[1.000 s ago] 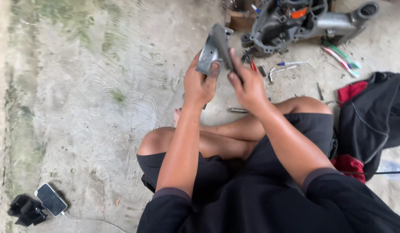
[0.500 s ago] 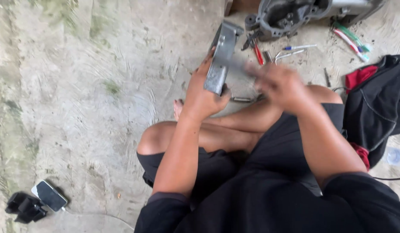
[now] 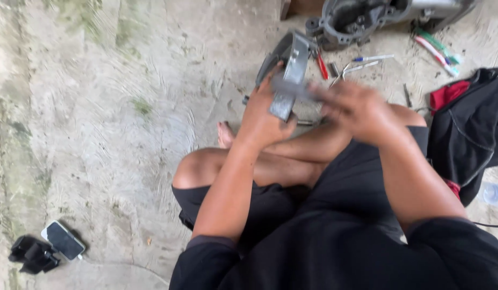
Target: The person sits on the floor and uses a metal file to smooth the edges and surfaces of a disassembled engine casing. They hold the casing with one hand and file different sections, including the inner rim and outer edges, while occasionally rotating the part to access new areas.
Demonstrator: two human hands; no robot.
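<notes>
Grey metal part, black shorts, red-handled screwdriver, pale concrete floor.

We see a rough concrete floor, pale grey, brushed with swirl marks and stained green in patches. Daylight falls evenly on it. Left of the phone lying on it, the floor darkens along the edge.

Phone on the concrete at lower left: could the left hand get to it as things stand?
Probably not now: the left hand grips the grey metal part, and the phone lies behind the knee.
</notes>
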